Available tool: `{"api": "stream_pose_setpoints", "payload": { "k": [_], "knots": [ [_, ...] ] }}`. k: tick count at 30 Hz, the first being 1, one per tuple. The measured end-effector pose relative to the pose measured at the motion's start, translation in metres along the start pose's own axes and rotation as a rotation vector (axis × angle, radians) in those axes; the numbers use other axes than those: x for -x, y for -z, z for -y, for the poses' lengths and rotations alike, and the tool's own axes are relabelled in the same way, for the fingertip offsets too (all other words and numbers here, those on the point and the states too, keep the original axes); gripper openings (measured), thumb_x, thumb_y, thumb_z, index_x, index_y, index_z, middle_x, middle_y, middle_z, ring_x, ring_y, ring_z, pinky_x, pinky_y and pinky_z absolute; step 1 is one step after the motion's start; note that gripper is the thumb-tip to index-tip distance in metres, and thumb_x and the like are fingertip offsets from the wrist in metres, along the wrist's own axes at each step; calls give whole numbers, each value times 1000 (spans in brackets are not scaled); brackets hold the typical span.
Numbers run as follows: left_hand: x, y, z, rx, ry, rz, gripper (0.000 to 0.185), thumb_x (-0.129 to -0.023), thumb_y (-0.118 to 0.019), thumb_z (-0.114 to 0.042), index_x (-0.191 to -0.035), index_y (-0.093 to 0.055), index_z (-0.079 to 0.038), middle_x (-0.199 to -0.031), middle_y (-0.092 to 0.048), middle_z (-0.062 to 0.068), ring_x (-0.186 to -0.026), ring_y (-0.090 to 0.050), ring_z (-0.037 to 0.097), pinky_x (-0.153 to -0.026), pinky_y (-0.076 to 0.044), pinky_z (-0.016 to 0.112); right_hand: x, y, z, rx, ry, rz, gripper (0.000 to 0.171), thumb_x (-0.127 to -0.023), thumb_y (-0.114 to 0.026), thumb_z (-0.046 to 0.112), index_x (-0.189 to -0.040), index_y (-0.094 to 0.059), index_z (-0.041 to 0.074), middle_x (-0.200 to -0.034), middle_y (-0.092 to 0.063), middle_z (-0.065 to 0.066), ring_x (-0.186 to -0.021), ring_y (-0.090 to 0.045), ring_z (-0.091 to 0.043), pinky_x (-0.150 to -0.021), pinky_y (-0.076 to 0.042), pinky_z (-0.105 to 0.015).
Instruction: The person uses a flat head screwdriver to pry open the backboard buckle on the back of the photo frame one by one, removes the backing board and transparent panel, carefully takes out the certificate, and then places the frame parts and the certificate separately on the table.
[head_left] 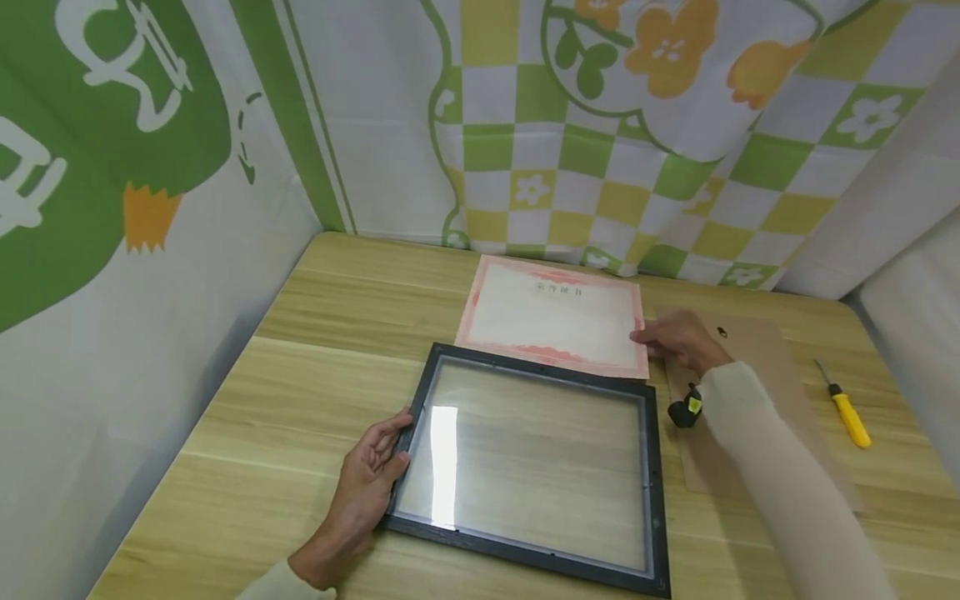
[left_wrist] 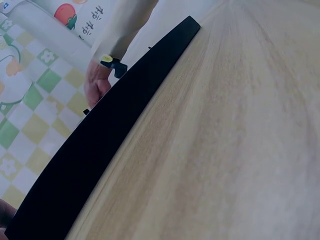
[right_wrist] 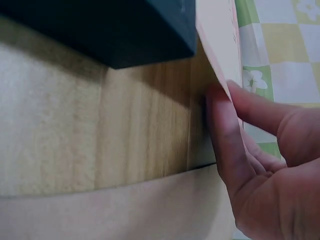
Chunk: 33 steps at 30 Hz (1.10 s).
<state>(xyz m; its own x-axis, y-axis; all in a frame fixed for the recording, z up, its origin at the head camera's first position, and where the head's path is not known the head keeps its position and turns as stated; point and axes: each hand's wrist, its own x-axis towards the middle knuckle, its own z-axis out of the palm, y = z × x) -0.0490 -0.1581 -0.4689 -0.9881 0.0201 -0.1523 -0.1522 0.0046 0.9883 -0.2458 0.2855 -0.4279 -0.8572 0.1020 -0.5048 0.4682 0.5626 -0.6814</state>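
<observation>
My left hand (head_left: 371,479) lies low on the table (head_left: 315,392), forearm coming in from the near edge, palm turned toward the picture frame (head_left: 525,467). Its fingers are fairly straight and rest along the frame's left side, thumb on the rail near the upper corner; they are not curled round it. My right hand (head_left: 678,342) reaches across from the right, sleeve stretched over a brown board (head_left: 757,400), a small black and yellow band at the wrist. Its thumb and fingers pinch the right edge of the certificate (head_left: 555,315); the wrist view shows that edge lifted a little off the wood between them.

The frame is black, thin-railed, lying flat near the middle of the table, its glass showing wood grain and a bright streak of glare. The certificate is pale with a pink-red border, just behind the frame, its near edge touching the frame's far rail. A yellow-handled screwdriver (head_left: 847,410) lies well apart at the right.
</observation>
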Motion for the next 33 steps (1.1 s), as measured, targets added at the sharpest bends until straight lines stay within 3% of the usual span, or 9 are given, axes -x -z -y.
{"api": "stream_pose_setpoints", "payload": {
  "k": [5,9,16,25,33],
  "knots": [
    [1,0,0,-6,17,-7,50,-92,-45,16,-140,-45,0,-158,-36,11,-149,-25,20,-119,-23,22,0,0,1,-17,-48,-119,34,-88,-73,26,-110,-67,2,-59,-65,8,-54,-56,-3,-43,-36,-22],
    [2,-1,-1,-10,35,-10,50,-93,-45,16,-140,-46,-1,-158,-36,9,-149,-25,18,-119,-22,23,1,-2,1,-28,-50,-178,38,-87,-74,26,-115,-67,1,-61,-66,9,-56,-58,-4,-46,-40,-21],
    [4,-2,-4,-22,60,-18,50,-94,-45,15,-140,-45,-2,-159,-34,10,-150,-23,22,-121,-21,33,1,-9,-4,-4,84,-242,32,-83,-77,17,-103,-70,-7,-61,-69,5,-56,-66,-7,-55,-55,-23],
    [11,-5,-4,-25,50,-23,50,-92,-45,16,-139,-46,0,-159,-34,11,-150,-24,23,-120,-21,32,0,-13,-5,235,149,-367,26,-81,-80,24,-73,-75,0,-53,-63,2,-51,-50,-10,-49,-41,-25],
    [14,-9,-3,-21,47,-25,49,-92,-45,17,-137,-48,-1,-159,-34,10,-149,-25,23,-119,-22,33,4,-12,-7,240,180,-350,38,-87,-73,32,-61,-71,5,-49,-63,2,-47,-56,-11,-48,-42,-24]
  ]
}}
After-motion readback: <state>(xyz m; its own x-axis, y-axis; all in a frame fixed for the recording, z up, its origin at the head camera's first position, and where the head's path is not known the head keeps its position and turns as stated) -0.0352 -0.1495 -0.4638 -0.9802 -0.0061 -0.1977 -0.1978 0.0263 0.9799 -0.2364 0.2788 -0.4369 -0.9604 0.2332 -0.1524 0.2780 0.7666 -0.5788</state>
